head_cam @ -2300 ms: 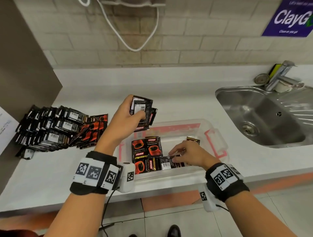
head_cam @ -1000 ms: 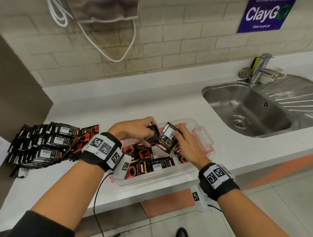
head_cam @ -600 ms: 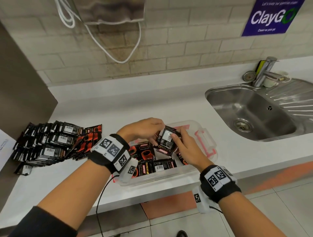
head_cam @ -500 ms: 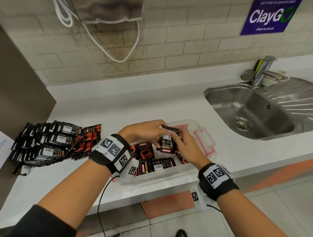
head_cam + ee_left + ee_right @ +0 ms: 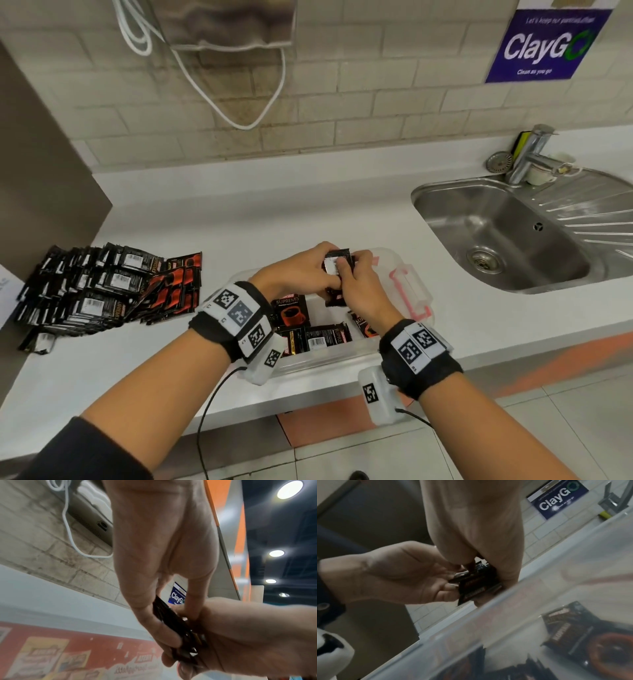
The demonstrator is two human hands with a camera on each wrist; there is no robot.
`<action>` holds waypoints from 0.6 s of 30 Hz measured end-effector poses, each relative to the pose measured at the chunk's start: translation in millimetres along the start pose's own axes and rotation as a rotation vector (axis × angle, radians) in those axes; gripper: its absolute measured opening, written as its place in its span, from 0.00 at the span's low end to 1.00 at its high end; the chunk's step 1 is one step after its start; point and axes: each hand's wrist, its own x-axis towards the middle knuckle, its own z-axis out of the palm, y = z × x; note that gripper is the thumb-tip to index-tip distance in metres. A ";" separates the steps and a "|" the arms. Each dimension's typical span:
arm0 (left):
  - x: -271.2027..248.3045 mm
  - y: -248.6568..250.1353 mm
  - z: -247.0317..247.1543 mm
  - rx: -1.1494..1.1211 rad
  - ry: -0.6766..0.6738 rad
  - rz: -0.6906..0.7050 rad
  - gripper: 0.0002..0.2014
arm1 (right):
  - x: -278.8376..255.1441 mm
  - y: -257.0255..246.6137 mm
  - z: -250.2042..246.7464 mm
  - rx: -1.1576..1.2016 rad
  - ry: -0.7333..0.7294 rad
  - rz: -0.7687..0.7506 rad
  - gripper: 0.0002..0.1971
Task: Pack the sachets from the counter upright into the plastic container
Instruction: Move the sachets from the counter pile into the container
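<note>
Sachets (image 5: 337,265), a small stack, are pinched upright between the left hand (image 5: 301,272) and right hand (image 5: 356,286) above the plastic container (image 5: 419,294), probably to square their edges; the remaining pile (image 5: 102,291) waits on the desk (image 5: 239,212).

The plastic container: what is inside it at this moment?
Inside the plastic container, several black-and-red sachets lie flat or leaning. The left hand and right hand hold a small stack above it, hiding the far part.
</note>
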 end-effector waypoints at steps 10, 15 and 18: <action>-2.8 -17.8 -13.3 0.374 0.121 -0.036 0.32 | 11.8 -0.4 10.2 -0.019 -0.250 0.214 0.16; -19.8 -38.0 -36.4 0.579 0.296 -0.023 0.25 | 21.0 7.9 9.2 -0.342 -0.359 0.326 0.07; -30.5 -54.3 -47.6 0.710 0.270 -0.099 0.32 | 27.2 8.5 12.3 -0.491 -0.398 0.342 0.08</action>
